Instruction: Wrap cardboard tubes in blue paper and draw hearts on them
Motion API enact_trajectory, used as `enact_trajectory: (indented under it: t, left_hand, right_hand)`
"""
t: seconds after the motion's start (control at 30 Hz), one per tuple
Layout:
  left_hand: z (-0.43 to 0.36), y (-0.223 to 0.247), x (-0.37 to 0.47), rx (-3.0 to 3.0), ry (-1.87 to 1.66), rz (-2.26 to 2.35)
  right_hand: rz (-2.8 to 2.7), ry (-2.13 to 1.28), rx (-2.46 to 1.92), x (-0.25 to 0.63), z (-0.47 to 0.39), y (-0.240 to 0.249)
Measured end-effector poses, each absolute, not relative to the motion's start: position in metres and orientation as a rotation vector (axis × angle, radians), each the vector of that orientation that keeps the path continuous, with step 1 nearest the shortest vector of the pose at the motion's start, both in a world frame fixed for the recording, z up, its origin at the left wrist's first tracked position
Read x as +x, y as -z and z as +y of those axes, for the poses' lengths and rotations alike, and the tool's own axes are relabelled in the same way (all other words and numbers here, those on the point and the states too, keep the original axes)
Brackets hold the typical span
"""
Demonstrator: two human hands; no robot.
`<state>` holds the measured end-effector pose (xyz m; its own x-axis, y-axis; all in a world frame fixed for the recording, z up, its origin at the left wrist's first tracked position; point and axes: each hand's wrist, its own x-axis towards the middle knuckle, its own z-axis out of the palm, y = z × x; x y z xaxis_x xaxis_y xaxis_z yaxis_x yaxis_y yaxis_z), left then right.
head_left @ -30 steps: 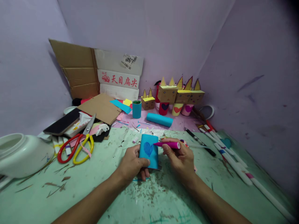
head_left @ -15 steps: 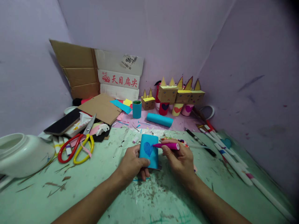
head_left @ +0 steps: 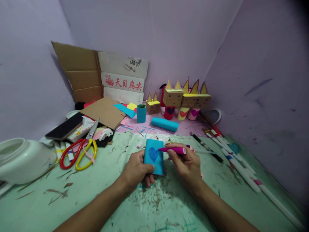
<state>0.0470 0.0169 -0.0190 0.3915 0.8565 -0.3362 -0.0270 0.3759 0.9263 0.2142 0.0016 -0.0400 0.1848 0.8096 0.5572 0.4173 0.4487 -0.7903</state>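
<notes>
The left hand (head_left: 138, 169) is curled closed around the lower left of a blue paper tube (head_left: 158, 161), thumb laid across its front and fingertips showing below its bottom edge. The tube is in front of the person, its long axis close to upright, with a darker blue heart (head_left: 153, 154) facing the camera. The right hand (head_left: 185, 162) pinches a magenta marker (head_left: 177, 150) between thumb and fingers. The marker lies nearly level, long axis running left to right, its tip pointing left at the heart's right edge and its blunt end pointing right; whether the tip touches the paper I cannot tell.

The tube's top and right edges are free of fingers, and a gap separates its right side from the right hand. Around both hands spreads the green tabletop (head_left: 116, 209), specked with crumbs, leaving room between the left forearm and the scissors (head_left: 91, 143). Past the right hand, a black pen (head_left: 207, 146) lies slantwise, with white markers (head_left: 241, 170) along the right side. Beyond the tube, a blue roll (head_left: 165, 124) lies on its side, near an upright blue cup-like tube (head_left: 141, 114). Farther back stand cardboard box heads (head_left: 173, 97) with pointed ears.
</notes>
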Motion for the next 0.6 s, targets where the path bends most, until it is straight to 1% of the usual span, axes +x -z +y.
enact_trajectory:
  t: [0.4,0.6]
  left_hand:
    - [0.0175,0.0182,0.0468,1.01,-0.72,0.996]
    - [0.018,0.0187,0.0448,0.995,-0.73,1.012]
  right_hand:
    - [-1.428,-0.372,-1.157,0.2137,-0.0004,0.0349]
    - [-1.235,-0.527,-1.125,0.2117,0.001,0.0314]
